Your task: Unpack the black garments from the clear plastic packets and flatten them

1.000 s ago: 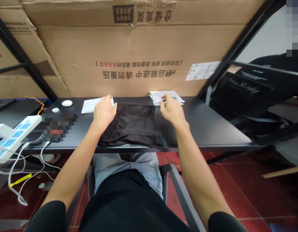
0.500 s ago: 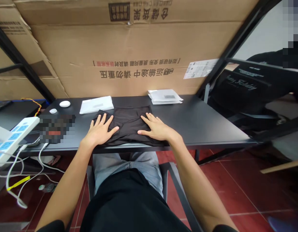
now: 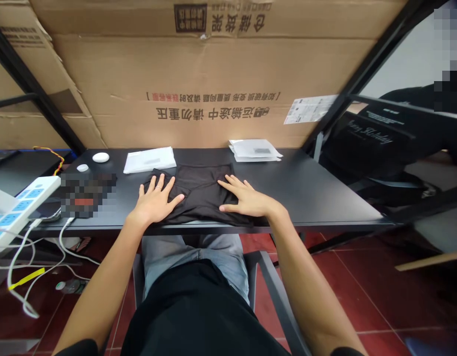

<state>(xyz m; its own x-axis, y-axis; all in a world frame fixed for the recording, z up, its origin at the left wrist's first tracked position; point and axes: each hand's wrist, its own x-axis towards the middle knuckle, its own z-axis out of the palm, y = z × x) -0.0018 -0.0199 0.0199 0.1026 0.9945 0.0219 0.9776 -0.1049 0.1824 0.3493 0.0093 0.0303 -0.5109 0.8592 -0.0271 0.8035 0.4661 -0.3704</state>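
A white power strip (image 3: 23, 205) sits at far left. The left grip (image 3: 153, 204) is released, fingers spread flat on the left part of the dark cloth (image 3: 202, 185), with a white packet (image 3: 149, 160) just beyond. The cloth lies on the desk (image 3: 321, 195), under and between both hands. The right grip (image 3: 251, 200) is likewise released, palm down on the cloth's right part.

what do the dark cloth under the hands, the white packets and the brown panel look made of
Dark cloth: soft fabric, mostly matte, judging by its loose creases; fibre unclear.
Left white packet and right white packet: smooth, perhaps plastic film or paper; their pale faces leave it open.
Brown panel: likely matte cardboard, given its fold line and printed characters.
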